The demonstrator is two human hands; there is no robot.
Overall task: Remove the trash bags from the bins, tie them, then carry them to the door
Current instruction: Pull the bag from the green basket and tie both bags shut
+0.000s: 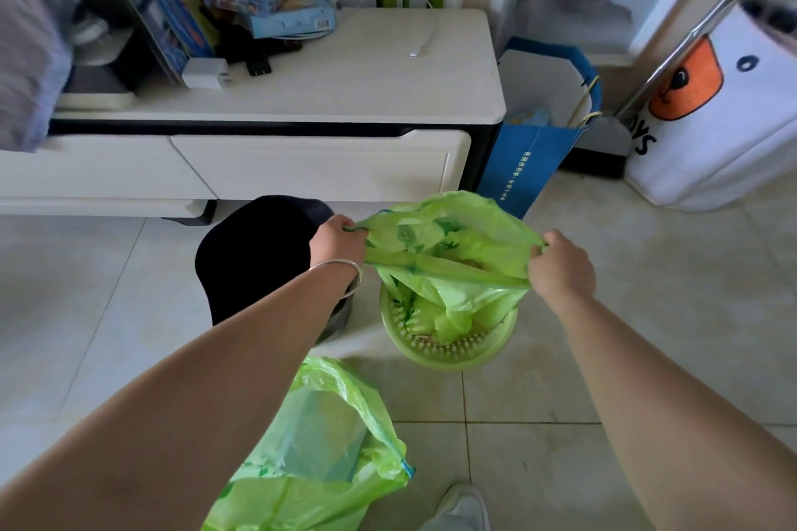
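Left hand (338, 239) and right hand (560, 263) each pinch opposite rim edges of the green trash bag (448, 259), fingers curled tight. Bag bottom sits inside the green slotted bin (448, 347). A second green bag (319, 453) lies on the tiled floor (539, 457).

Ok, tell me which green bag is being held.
The green bag over the green basket, stretched between left hand and right hand. The other green bag lies untouched on the floor nearer the camera.

Second green bag (319, 457) cut off by bottom edge. Black bin (254, 254) partly hidden behind left forearm. Upper-left fabric (30, 34) blurred.
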